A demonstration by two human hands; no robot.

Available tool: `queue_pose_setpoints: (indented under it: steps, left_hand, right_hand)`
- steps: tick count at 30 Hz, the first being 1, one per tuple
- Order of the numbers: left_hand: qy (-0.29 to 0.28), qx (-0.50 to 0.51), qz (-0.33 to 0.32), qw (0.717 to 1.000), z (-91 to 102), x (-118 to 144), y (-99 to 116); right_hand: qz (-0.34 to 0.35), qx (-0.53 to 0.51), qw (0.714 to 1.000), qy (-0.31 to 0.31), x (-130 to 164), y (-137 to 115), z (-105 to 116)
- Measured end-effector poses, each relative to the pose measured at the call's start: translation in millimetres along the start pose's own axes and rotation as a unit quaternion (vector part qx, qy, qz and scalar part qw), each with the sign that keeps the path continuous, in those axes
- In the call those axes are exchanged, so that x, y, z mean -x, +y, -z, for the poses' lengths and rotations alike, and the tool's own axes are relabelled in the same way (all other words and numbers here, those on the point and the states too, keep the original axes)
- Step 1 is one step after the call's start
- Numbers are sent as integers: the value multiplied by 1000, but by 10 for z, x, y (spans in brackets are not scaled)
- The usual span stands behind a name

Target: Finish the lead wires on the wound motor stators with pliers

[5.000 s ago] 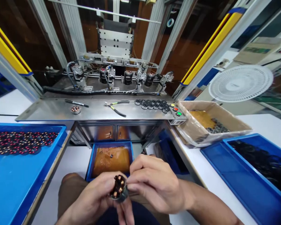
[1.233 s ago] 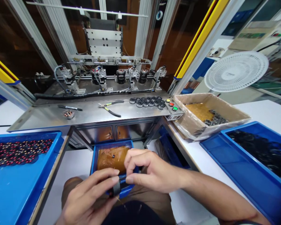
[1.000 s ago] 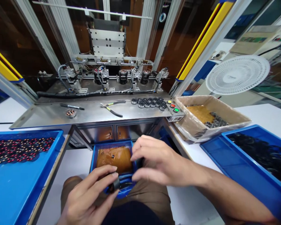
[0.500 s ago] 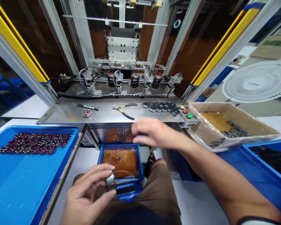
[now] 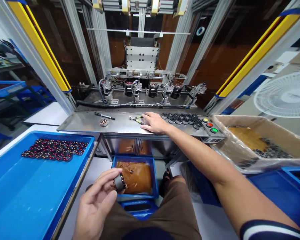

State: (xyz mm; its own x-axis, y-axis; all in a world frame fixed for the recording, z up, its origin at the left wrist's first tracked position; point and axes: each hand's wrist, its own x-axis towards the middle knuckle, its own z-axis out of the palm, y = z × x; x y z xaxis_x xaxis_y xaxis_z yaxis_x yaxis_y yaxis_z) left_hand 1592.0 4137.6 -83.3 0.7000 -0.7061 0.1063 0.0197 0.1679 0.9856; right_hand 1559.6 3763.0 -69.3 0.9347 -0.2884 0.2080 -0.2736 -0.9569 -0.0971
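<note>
My left hand (image 5: pixel 96 200) holds a small round motor stator (image 5: pixel 119 182) between thumb and fingers, with a grey band and copper windings along its edge. It is above my lap, in front of a blue bin. My right hand (image 5: pixel 153 122) is on the metal shelf, over the handles of the wire cutters (image 5: pixel 136 119). Its fingers and thumb are apart, and the handle ends are hidden under them. To the left on the shelf lie another copper-wound stator (image 5: pixel 104 122) and a black marker pen (image 5: pixel 104 116).
Dark ring-shaped parts (image 5: pixel 182 119) sit right of my hand, beside coloured push buttons (image 5: pixel 209 125). A blue tray (image 5: pixel 40 186) with many stators stands left, a lined carton (image 5: pixel 265 126) right. Below is the blue bin (image 5: pixel 153 176). Machine fixtures (image 5: pixel 153 90) line the back.
My right hand has moved forward from above the shelf's front edge onto the wire cutters. My left hand has turned the stator, so its windings show more. The view has shifted.
</note>
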Motion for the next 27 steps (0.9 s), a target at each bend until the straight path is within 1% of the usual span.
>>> queue_pose_setpoints:
  steps: [3, 7, 9, 11, 14, 16, 18, 19, 20, 21, 22, 23, 24, 25, 27]
  left_hand:
    - [16, 50, 46, 998, -90, -6, 46]
    - [32, 86, 82, 992, -148, -17, 107]
    - [23, 89, 88, 992, -160, -11, 120]
    - [14, 90, 83, 992, -190, 12, 134]
    - [39, 103, 77, 991, -270, 69, 162]
    - [62, 108, 75, 989, -304, 96, 165]
    - [59, 97, 63, 992, -294, 96, 140]
    - [51, 86, 57, 993, -273, 85, 118]
    - [42, 72, 53, 995, -249, 70, 91]
    - [33, 57, 48, 997, -226, 52, 64]
    - [28, 43, 46, 998, -208, 34, 38]
    - [28, 31, 45, 998, -200, 18, 15]
    - [29, 20, 46, 998, -204, 8, -4]
    - [30, 10, 48, 998, -217, 2, -18]
    - [30, -7, 53, 998, -263, 5, -36]
  right_hand:
    - [-1, -5, 1000, 7, 1, -20, -12]
    - [-3, -35, 999, 12, 31, -28, -72]
    - [-5, -66, 998, 15, 34, -9, -71]
    - [-15, -110, 994, 24, 44, 11, -25]
    - [-37, -206, 977, 45, 185, -36, 97]
    - [-43, -279, 958, 48, 444, -172, 151]
    - [-39, -360, 931, 38, 855, -405, 133]
    - [-34, -413, 910, 30, 1104, -550, 93]
    - [-33, -543, 839, 16, 1366, -707, 39]
    - [-27, -640, 768, 2, 1628, -869, -23]
    - [-31, -695, 718, -16, 1873, -1028, -86]
    - [-33, -719, 692, -45, 2089, -1177, -141]
    - [-39, -720, 690, -59, 2264, -1311, -183]
    - [-49, -705, 704, -62, 2393, -1426, -211]
    - [-57, -652, 755, -36, 2518, -1593, -233]
